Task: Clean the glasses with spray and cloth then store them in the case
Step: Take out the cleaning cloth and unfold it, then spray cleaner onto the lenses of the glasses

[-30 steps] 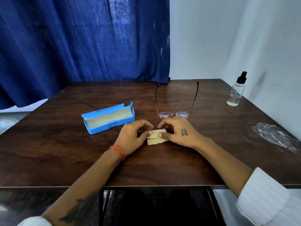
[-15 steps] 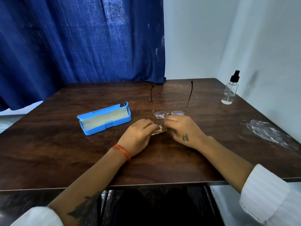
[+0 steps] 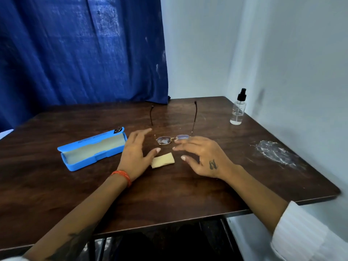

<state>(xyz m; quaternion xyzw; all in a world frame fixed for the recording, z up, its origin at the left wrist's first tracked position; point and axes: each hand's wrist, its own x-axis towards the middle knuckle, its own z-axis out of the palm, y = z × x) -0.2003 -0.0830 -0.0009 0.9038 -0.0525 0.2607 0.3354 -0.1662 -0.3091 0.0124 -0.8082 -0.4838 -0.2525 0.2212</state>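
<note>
Head view shows left hand (image 3: 134,153) and right hand (image 3: 202,157) with fingers spread, holding nothing, flanking the folded cloth (image 3: 162,160) below the glasses (image 3: 172,139), likely reaching for them.

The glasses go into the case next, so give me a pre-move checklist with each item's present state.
1. Case lid open: ok.
2. Case interior free: ok.
3. Left hand and right hand free: ok, both open.
4. Cloth folded, set on the table: ok.
5. Glasses temples folded: not ok, both extended.
6. Lenses clean: cannot tell.
</note>
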